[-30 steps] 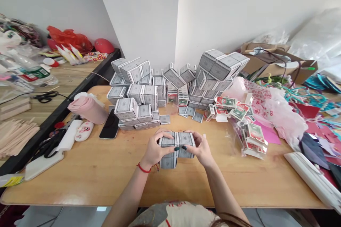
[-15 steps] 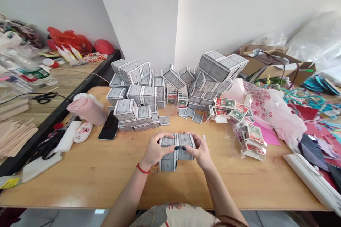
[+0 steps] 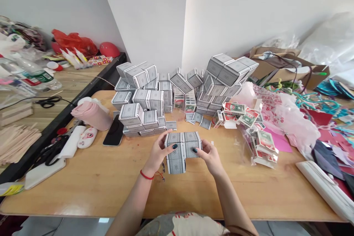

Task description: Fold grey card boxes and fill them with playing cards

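Left hand: your left hand [image 3: 158,152] is clamped on the left end of the block of grey boxes [image 3: 182,146]. The thumb is on the front face and the fingers curl round the side.
Right hand: your right hand [image 3: 210,155] grips the right end the same way, with a thumb tip on the front. Neither hand is free.
Block: it sits in front of you at the middle of the table [image 3: 83,180]. Two boxes lie side by side on top, and a third hangs below the left one, with the patterned faces turned toward you. You cannot tell whether the lowest box touches the wood.
Change: half a second ago your fingers lay over the top of the block and hid much of it. Now they have slid out to the ends, so the top row shows bare. The block is also a little farther from you, nearer the pile of grey boxes [image 3: 143,105].
Meaning: judging by the grip, you have gone from pressing the block together to simply holding it. You hold only the ends, so nothing supports the hanging box from below.
Around: a phone [image 3: 114,131] lies left of the pile, beside a pink roll [image 3: 91,114]. Red-and-green packs [image 3: 243,112] spill to the right, well apart from your hands.
Wrist: a red cord [image 3: 146,175] circles your left wrist.
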`<state>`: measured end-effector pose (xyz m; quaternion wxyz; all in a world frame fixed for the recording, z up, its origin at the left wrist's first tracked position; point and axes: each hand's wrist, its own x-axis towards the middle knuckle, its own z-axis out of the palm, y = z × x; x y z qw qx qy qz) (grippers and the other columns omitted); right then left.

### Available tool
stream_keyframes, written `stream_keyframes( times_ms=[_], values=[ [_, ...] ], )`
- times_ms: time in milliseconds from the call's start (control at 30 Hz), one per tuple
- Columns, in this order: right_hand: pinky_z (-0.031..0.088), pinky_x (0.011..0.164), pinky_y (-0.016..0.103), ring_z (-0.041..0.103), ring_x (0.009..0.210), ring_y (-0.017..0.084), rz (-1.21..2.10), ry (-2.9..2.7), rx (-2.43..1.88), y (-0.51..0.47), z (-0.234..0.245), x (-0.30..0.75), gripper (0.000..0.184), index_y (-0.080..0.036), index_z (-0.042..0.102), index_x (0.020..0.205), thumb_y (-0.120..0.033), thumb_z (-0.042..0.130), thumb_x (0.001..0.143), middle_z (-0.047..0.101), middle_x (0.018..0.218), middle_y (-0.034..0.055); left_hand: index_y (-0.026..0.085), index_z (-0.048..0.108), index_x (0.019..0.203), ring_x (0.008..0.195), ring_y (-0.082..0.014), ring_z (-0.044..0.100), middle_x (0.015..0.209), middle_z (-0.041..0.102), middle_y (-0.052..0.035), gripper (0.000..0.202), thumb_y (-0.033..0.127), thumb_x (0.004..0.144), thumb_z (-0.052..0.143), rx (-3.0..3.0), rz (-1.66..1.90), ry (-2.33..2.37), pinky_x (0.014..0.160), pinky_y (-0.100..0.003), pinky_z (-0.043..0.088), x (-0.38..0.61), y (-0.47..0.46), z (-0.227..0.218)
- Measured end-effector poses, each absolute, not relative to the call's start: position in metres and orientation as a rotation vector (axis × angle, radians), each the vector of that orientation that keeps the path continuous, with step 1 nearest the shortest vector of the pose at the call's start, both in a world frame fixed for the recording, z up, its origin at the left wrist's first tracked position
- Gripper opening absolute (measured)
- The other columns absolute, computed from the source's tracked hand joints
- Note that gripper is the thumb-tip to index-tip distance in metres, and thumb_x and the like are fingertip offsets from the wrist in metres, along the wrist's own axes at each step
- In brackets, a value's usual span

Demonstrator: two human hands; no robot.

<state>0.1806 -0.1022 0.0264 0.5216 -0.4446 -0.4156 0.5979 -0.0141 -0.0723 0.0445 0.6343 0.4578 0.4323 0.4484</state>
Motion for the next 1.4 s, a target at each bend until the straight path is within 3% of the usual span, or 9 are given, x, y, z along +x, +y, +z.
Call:
stream_keyframes(
  times_ms=[333, 567, 733, 1033, 1233, 1400],
  values=[
    [0.044, 0.088, 0.036, 0.057, 0.099, 0.023, 1.531, -1.026, -1.039, -0.105, 0.026, 0.177, 0.039, -0.020, 0.060, 0.101, -0.031, 0.071, 0.065, 0.063, 0.106, 0.0073, 0.014, 0.060, 0.101, 0.086, -0.0206, 0.060, 0.096, 0.065, -0.0079, 0.047, 0.033, 0.060, 0.072, 0.889, 1.151, 1.095, 0.074, -0.027, 0.046, -0.016, -0.068, 0.028],
    [0.044, 0.087, 0.039, 0.058, 0.096, 0.024, 1.432, -0.800, -1.014, -0.102, 0.011, 0.175, 0.032, -0.019, 0.061, 0.094, -0.031, 0.070, 0.065, 0.065, 0.099, 0.0069, 0.024, 0.048, 0.116, 0.103, -0.0232, 0.055, 0.114, 0.058, -0.0060, 0.057, 0.032, 0.064, 0.070, 0.856, 0.994, 0.861, 0.084, -0.032, 0.045, -0.013, -0.076, 0.027],
    [0.041, 0.091, 0.040, 0.059, 0.096, 0.021, 1.406, -0.545, -0.843, -0.103, 0.008, 0.166, 0.032, -0.024, 0.060, 0.098, -0.030, 0.069, 0.067, 0.066, 0.098, 0.0038, 0.017, 0.055, 0.105, 0.105, -0.0259, 0.054, 0.111, 0.060, -0.0096, 0.049, 0.029, 0.061, 0.072, 0.917, 0.874, 0.942, 0.088, -0.038, 0.044, -0.001, -0.089, 0.014],
    [0.048, 0.081, 0.039, 0.059, 0.098, 0.026, 1.494, -0.542, -0.941, -0.109, 0.013, 0.140, 0.046, -0.017, 0.057, 0.109, -0.029, 0.070, 0.066, 0.066, 0.101, 0.0086, 0.014, 0.057, 0.097, 0.094, -0.0242, 0.059, 0.102, 0.064, -0.0105, 0.041, 0.032, 0.063, 0.070, 0.921, 0.908, 0.998, 0.082, -0.037, 0.048, 0.006, -0.101, 0.007],
    [0.049, 0.078, 0.037, 0.059, 0.097, 0.026, 1.370, -0.572, -0.973, -0.100, 0.012, 0.140, 0.043, -0.017, 0.058, 0.105, -0.036, 0.067, 0.067, 0.066, 0.101, 0.0090, 0.015, 0.056, 0.098, 0.101, -0.0243, 0.056, 0.109, 0.061, -0.0104, 0.043, 0.029, 0.061, 0.072, 0.893, 0.951, 0.967, 0.086, -0.036, 0.046, 0.011, -0.098, 0.013],
    [0.049, 0.077, 0.037, 0.060, 0.094, 0.026, 1.450, -0.604, -1.008, -0.102, 0.004, 0.143, 0.040, -0.016, 0.060, 0.098, -0.039, 0.067, 0.066, 0.066, 0.098, 0.0103, 0.014, 0.056, 0.097, 0.097, -0.0228, 0.057, 0.102, 0.062, -0.0089, 0.039, 0.027, 0.062, 0.071, 0.886, 1.003, 0.977, 0.087, -0.037, 0.045, 0.015, -0.102, 0.009]
  ],
)
